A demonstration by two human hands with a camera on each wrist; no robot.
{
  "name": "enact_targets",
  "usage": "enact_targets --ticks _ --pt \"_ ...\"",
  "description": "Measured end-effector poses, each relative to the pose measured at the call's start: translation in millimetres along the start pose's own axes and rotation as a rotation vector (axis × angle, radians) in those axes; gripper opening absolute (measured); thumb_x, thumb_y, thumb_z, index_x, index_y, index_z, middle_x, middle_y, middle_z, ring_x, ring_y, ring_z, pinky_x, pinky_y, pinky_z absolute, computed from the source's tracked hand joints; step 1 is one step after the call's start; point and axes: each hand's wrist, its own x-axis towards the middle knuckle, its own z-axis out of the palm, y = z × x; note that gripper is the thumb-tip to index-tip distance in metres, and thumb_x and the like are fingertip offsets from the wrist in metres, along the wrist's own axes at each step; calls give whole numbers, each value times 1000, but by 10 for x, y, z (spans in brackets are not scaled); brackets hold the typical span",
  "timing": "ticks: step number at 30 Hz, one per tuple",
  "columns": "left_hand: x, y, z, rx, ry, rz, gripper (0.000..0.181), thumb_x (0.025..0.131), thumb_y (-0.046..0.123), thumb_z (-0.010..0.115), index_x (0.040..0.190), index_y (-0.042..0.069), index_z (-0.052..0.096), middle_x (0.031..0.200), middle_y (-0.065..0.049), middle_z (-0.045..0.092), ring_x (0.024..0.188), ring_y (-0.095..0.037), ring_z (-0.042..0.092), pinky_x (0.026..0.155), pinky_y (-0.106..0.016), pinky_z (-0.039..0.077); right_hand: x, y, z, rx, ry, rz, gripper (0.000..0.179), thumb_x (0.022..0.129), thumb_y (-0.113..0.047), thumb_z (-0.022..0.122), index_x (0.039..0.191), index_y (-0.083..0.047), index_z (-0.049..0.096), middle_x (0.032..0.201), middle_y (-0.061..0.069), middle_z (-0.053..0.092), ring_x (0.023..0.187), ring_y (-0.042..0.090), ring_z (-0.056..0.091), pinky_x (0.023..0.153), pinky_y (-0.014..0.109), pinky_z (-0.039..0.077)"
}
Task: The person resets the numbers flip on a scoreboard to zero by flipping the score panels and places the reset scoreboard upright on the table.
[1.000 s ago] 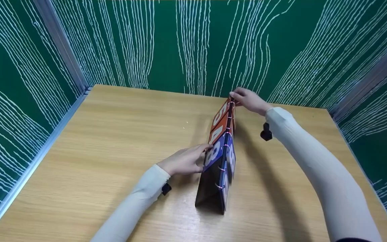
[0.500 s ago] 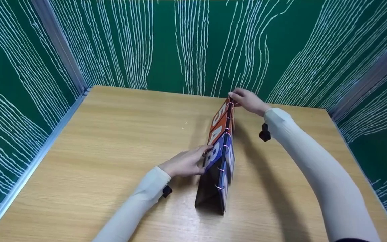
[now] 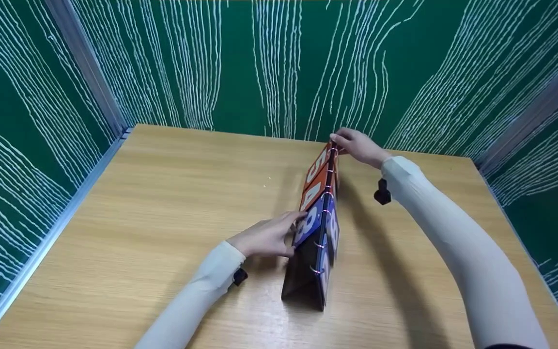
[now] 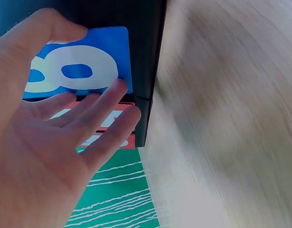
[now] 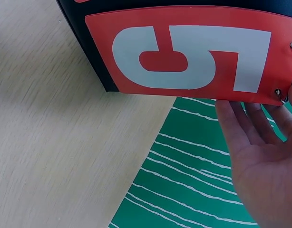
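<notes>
A tent-shaped flip scoreboard (image 3: 292,278) with a black base stands lengthwise on the table, its number cards hung on metal rings along the top. My left hand (image 3: 265,236) is at the left face, beside the blue card (image 4: 105,52) that shows an 8. In the left wrist view its fingers are spread, fingertips at one edge of that card and the thumb at the opposite edge. At the far end, my right hand (image 3: 358,145) holds the top corner. Its fingers (image 5: 234,128) reach behind the end of the red card (image 5: 227,85) marked 5, the fingertips hidden.
Two red cards (image 3: 314,189) hang on the far half of the left face. A wooden table (image 3: 162,194) lies beneath, bounded by green walls (image 3: 238,63) with white wavy lines. Grey metal posts (image 3: 85,63) mark the corners.
The left hand has shifted very slightly toward me, its thumb now by the lower corner of the blue card. The right hand and the scoreboard stay in place.
</notes>
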Motion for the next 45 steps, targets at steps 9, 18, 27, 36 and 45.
enact_targets --ticks 9,18,27,36,45 --pt "-2 14 -1 42 4 -49 85 92 19 69 162 16 21 164 -9 35 134 -23 52 113 -42 46 21 19 -8 -11 16 -4 54 106 -54 41 135 -10 53 132 14 60 131 31 57 118 56 37" --pt "-24 -7 31 26 44 -161 78 96 27 60 161 19 18 152 -18 50 118 -28 60 103 -43 51 14 35 20 6 11 -11 49 106 -53 41 132 -13 54 132 14 59 131 32 56 118 57 37" --pt "-46 -61 -32 -3 108 -302 77 96 37 58 159 13 22 153 -16 48 125 -30 58 110 -48 47 2 43 13 15 11 -16 50 106 -52 41 132 -11 54 131 14 60 131 33 57 118 56 37" --pt "-136 -133 -149 -13 167 -318 78 94 34 64 158 12 24 154 -16 46 128 -31 58 111 -49 47 32 45 41 26 24 3 52 106 -53 41 134 -12 53 132 13 60 130 31 57 118 56 37" --pt "-176 -138 -161 6 233 -263 80 91 28 70 156 7 27 151 -20 48 126 -33 59 107 -51 50 11 60 53 12 36 6 51 106 -54 41 134 -13 53 132 14 60 130 32 57 118 56 37"
